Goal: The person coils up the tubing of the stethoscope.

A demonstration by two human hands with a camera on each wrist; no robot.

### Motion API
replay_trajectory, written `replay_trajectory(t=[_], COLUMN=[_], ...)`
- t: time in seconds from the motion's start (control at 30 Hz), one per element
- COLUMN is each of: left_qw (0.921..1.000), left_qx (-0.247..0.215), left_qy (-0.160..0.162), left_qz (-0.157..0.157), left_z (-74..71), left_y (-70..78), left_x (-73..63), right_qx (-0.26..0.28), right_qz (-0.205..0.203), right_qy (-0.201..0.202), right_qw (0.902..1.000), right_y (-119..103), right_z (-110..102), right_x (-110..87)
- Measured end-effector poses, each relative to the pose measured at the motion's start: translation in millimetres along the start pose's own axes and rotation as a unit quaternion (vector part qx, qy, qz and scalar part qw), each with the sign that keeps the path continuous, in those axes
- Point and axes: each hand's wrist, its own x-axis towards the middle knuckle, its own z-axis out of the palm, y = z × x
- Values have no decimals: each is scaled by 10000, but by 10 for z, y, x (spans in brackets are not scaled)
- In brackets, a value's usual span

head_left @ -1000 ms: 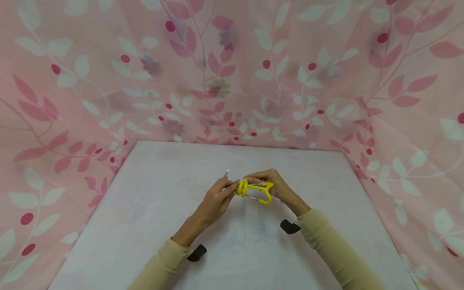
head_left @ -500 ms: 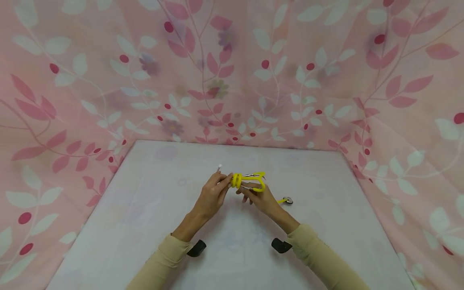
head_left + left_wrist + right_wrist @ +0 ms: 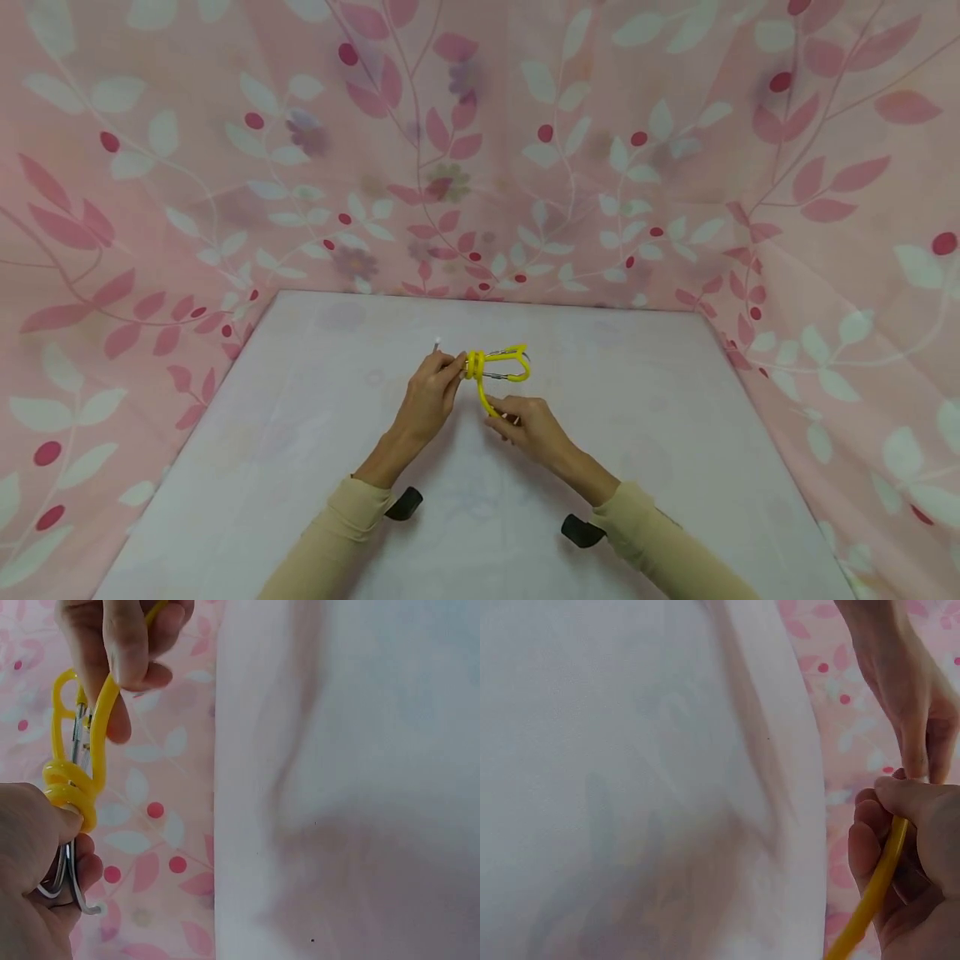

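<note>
A stethoscope with yellow tubing [image 3: 517, 354] is held above the table, its tubing wound in several turns [image 3: 71, 784] round the metal ear tubes. My left hand [image 3: 427, 396] grips the ear tubes just beside the turns; a white ear tip [image 3: 437, 341] sticks out beyond its fingers. From the turns, a free length of tubing [image 3: 874, 900] runs to my right hand [image 3: 536, 429], which pinches it between thumb and fingers, nearer to me. The forked end of the tubing points right. I cannot see the chest piece.
A white-covered table [image 3: 637, 400] lies under both hands. Pink cloth with leaf patterns [image 3: 480, 167] surrounds it at the back and sides. Dark wrist-camera mounts [image 3: 581, 531] stick out below the sleeves.
My right hand has come from behind the forked end round to the near side, drawing the tubing towards me. The chest piece, visible half a second ago, is out of sight. The stethoscope shifted left.
</note>
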Motion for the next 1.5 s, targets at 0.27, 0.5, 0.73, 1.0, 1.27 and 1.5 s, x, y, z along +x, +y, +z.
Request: replay_trajectory(t=[0.27, 0.5, 0.73, 1.0, 1.27, 1.5], left_qw=[9993, 9981, 9963, 9954, 9935, 9946], left_qx=[286, 512, 727, 511, 447, 24], left_qy=[-240, -330, -374, -437, -726, -748], left_qz=[-36, 23, 277, 688, 758, 722], left_z=[21, 27, 28, 24, 24, -11], left_y=[-80, -78, -55, 60, 156, 195], left_x=[-34, -58, -105, -191, -271, -295], right_qx=[-865, -2101, -2739, -2347, -1965, -1403], right_qz=[-362, -502, -893, -702, -275, -202], right_qy=[48, -102, -42, 71, 7, 17], right_qw=[9956, 9763, 9576, 9695, 9801, 9899], right_y=[-151, -336, -484, -424, -235, -76], right_z=[-103, -255, -474, -730, -826, -841], right_x=[-83, -70, 12, 213, 355, 404])
